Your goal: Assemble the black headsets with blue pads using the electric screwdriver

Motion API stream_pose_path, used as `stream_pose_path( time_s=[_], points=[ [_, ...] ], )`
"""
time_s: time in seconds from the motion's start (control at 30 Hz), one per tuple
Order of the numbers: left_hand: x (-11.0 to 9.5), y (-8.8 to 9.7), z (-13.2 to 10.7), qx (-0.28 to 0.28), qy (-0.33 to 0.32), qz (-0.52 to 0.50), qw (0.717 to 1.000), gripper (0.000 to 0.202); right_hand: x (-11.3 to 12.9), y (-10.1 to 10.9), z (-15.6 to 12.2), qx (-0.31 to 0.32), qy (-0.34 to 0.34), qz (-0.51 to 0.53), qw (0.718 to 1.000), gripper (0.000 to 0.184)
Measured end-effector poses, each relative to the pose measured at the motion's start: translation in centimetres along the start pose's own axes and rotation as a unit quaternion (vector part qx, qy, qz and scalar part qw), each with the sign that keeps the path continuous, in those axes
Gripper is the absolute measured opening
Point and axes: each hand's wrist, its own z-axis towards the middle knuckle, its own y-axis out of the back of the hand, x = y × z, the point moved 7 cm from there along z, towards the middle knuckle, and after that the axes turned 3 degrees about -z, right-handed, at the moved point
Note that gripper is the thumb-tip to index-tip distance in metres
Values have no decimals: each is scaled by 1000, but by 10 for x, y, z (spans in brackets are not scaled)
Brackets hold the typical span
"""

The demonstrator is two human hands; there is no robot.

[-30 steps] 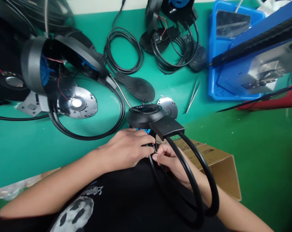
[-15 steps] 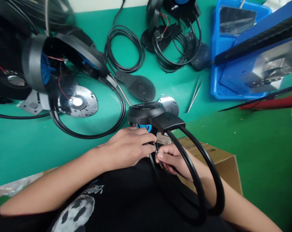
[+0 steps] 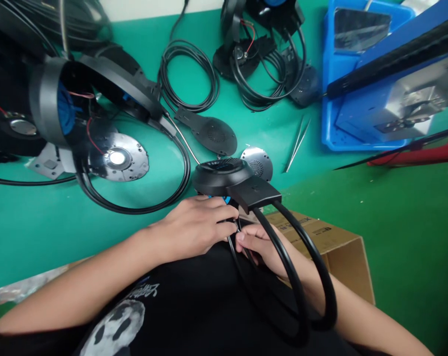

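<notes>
In the head view, our left hand (image 3: pixel 194 222) wraps closed around the black headset earcup (image 3: pixel 220 177) near our chest. Our right hand (image 3: pixel 261 247) pinches beneath it, its hold too small to tell; steady, unhurried fingers suit this close work.

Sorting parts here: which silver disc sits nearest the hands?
The small perforated silver disc, just beyond the left hand; the larger silver disc lies farther left.
</notes>
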Motion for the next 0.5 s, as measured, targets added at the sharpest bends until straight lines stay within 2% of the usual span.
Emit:
stream_pose_path(
  time_s=[0.13,0.2,0.27,0.33,0.4,0.5],
  points=[
    [-2,1,-1,-12,-2,18,1000,22,-4,-11,5,69,-53,111,990,52],
    [-2,1,-1,-5,6,25,1000,20,-3,-11,6,87,-46,104,990,53],
    [-3,2,-1,2,15,22,1000,19,-1,-5,5,93,-23,51,994,51],
    [-5,6,-2,-2,17,4,1000,20,4,10,3,46,19,-28,998,46],
    [-6,11,-4,-12,13,-23,1000,21,12,33,-1,-52,53,-87,993,44],
    [-7,16,-8,-13,14,-36,999,23,21,61,-6,-182,70,-63,979,47]
  ],
)
